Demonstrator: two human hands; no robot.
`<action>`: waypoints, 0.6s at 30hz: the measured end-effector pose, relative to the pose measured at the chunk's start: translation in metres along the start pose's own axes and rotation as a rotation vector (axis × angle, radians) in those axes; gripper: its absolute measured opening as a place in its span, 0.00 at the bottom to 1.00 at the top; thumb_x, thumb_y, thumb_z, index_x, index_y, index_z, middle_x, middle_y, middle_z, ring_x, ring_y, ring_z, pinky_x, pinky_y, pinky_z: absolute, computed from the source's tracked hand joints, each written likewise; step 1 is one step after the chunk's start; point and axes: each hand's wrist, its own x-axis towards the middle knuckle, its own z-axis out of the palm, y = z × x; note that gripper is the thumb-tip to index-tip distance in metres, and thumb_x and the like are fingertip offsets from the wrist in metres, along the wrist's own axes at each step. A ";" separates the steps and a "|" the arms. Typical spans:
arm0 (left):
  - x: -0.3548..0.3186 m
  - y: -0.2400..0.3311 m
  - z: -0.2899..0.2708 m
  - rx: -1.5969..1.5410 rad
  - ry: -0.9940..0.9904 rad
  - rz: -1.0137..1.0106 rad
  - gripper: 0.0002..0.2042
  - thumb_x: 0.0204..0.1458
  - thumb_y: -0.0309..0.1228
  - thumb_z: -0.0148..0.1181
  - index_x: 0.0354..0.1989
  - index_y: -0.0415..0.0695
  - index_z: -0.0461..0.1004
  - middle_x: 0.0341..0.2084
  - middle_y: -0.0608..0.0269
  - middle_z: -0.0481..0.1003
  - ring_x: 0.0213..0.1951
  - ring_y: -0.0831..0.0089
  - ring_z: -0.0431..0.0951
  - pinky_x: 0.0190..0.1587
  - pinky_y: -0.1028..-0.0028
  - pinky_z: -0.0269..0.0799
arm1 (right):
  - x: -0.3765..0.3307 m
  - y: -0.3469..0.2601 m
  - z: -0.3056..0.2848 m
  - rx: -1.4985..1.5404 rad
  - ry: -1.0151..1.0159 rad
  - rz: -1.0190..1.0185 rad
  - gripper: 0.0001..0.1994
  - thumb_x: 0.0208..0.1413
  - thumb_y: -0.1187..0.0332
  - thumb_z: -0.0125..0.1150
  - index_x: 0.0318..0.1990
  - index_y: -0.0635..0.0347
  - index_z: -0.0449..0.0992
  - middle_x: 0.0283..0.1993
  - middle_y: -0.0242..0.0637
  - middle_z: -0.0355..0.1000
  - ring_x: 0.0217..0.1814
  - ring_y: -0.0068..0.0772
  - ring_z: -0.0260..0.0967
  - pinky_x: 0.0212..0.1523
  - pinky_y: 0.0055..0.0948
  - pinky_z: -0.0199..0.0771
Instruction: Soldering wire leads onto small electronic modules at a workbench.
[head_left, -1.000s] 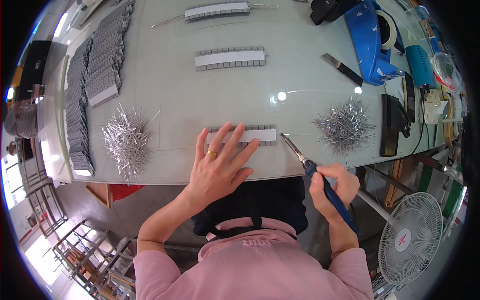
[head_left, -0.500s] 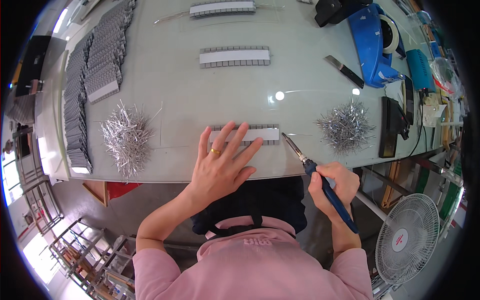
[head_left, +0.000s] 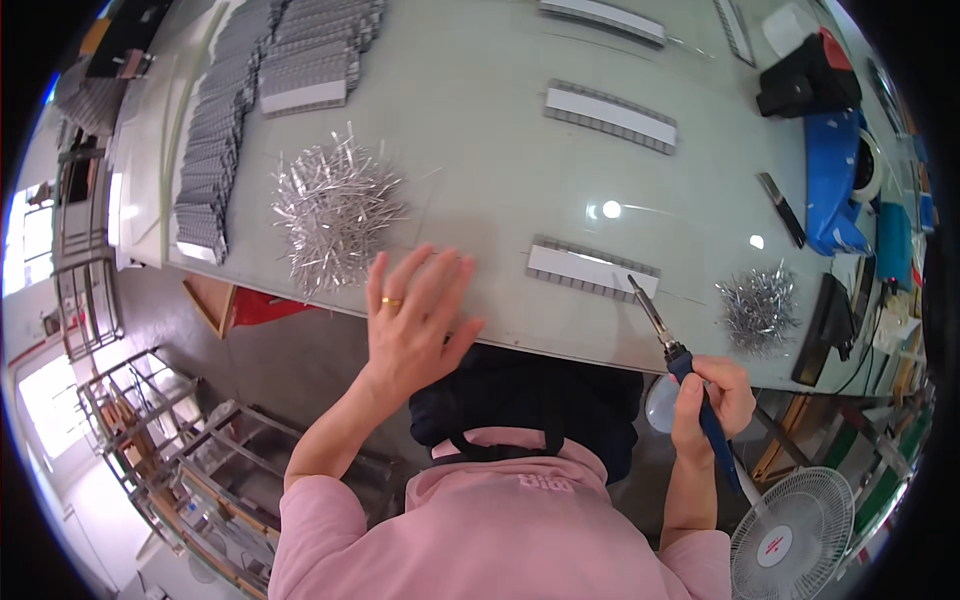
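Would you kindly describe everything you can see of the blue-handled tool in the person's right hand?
The soldering iron is a slim pen-like tool with a dark blue grip and a thin metallic shaft ending in a pointed tip. The right hand grips it around the handle like a pen, tilted so the tip points up and left. The tip sits at the right end of the nearest grey-and-white strip on the pale green table; whether it actually touches cannot be told. The handle's lower end passes below the hand.

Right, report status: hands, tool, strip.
Left hand open, flat at table edge. Right hand grips soldering iron, tip at white strip. Nothing between them.
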 end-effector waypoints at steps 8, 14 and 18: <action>-0.001 -0.006 0.005 -0.063 0.077 -0.002 0.29 0.47 0.42 0.62 0.58 0.41 0.69 0.55 0.58 0.68 0.58 0.59 0.67 0.66 0.51 0.48 | 0.021 -0.015 0.027 0.037 -0.104 -0.152 0.09 0.46 0.70 0.64 0.33 0.63 0.73 0.26 0.43 0.75 0.24 0.37 0.74 0.25 0.26 0.73; 0.010 -0.007 0.007 -0.080 0.025 0.015 0.30 0.45 0.44 0.64 0.57 0.44 0.70 0.53 0.64 0.68 0.57 0.64 0.66 0.64 0.50 0.51 | 0.032 -0.021 0.041 0.058 -0.137 -0.193 0.09 0.44 0.74 0.64 0.33 0.63 0.73 0.25 0.43 0.75 0.23 0.38 0.74 0.25 0.27 0.74; 0.019 -0.009 0.008 -0.084 -0.018 0.104 0.32 0.42 0.44 0.66 0.58 0.46 0.70 0.54 0.64 0.67 0.57 0.63 0.65 0.64 0.50 0.50 | 0.038 -0.026 0.049 0.063 -0.173 -0.206 0.09 0.42 0.75 0.64 0.32 0.63 0.73 0.25 0.42 0.74 0.23 0.39 0.74 0.25 0.28 0.74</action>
